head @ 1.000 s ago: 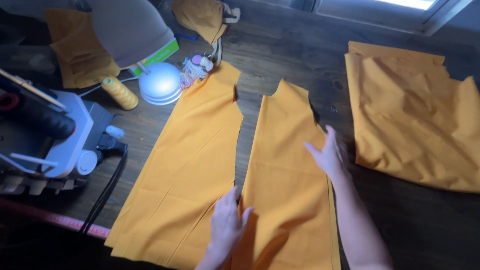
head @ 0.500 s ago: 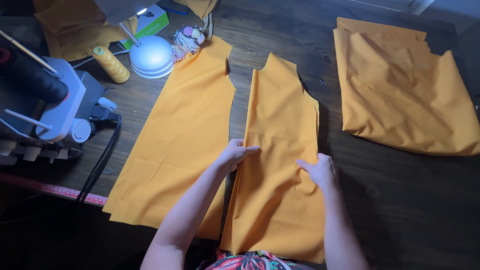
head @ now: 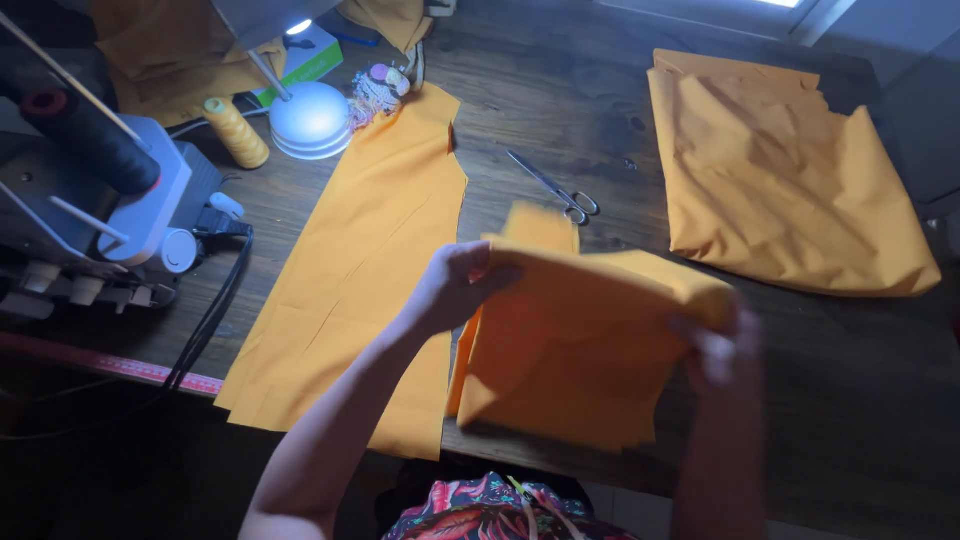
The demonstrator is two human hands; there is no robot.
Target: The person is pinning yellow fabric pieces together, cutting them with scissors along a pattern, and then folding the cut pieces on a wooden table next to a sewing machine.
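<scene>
Since a moment ago the right-hand orange fabric panel (head: 590, 350) has left the bench (head: 560, 110) and hangs folded; left hand (head: 455, 290) and right hand (head: 715, 345) pinch its top edge, best at the corners; light, limp, matte cloth; steel scissors (head: 555, 188) behind
</scene>
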